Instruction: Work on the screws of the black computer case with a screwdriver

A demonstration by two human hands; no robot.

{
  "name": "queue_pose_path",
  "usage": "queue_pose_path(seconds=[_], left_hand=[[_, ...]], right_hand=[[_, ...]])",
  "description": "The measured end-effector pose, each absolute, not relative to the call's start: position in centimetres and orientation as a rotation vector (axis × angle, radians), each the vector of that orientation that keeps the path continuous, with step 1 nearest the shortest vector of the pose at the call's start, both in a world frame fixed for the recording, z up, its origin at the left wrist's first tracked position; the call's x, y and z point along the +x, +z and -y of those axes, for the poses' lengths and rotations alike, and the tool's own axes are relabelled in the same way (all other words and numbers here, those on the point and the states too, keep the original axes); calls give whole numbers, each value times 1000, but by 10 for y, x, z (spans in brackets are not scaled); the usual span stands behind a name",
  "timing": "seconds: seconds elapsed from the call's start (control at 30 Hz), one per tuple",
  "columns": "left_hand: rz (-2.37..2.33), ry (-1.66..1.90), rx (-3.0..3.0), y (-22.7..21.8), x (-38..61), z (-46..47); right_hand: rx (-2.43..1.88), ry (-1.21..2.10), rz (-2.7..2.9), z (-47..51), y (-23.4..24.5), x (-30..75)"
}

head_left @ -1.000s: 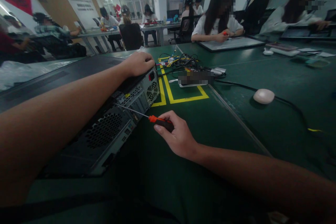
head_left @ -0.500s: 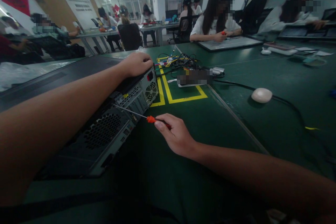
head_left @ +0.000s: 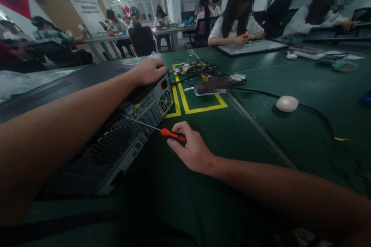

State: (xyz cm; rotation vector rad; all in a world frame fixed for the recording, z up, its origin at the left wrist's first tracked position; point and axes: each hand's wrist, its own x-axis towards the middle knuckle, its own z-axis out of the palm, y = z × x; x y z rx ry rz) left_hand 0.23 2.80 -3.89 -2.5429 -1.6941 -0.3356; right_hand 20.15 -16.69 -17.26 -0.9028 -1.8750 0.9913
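Note:
A black desktop computer case [head_left: 94, 75] lies on the green table at my left, its rear panel with round vent grilles towards me. My left hand [head_left: 150, 71] rests on top of the case near its far rear corner, some fingers partly hidden. In my right hand [head_left: 191, 146] is a screwdriver [head_left: 173, 135] with a red and black handle. My thumb and fingers are around the handle, the grip looser than a fist. The thin shaft reaches left to the upper part of the rear panel; whether the tip sits in a screw is too small to tell.
Tangled cables [head_left: 204, 68] and parts lie beyond the case, by yellow tape marks [head_left: 207, 109]. A white mouse [head_left: 286, 104] is at the right, near a black cable. Across the table a person [head_left: 239, 27] works over a flat panel [head_left: 252, 47]. Plastic wrap [head_left: 20, 83] lies far left.
The fingers of my right hand have loosened and shifted back, so more of the screwdriver handle shows. My left hand stays on the case. The whole view has shifted slightly.

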Motion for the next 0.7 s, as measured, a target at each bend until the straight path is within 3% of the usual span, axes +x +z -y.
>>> queue_pose_path(seconds=[0.7], left_hand=[[1699,-298,-2508,-39,3,-28]], right_hand=[[-893,1008,1846,167,-173,202]])
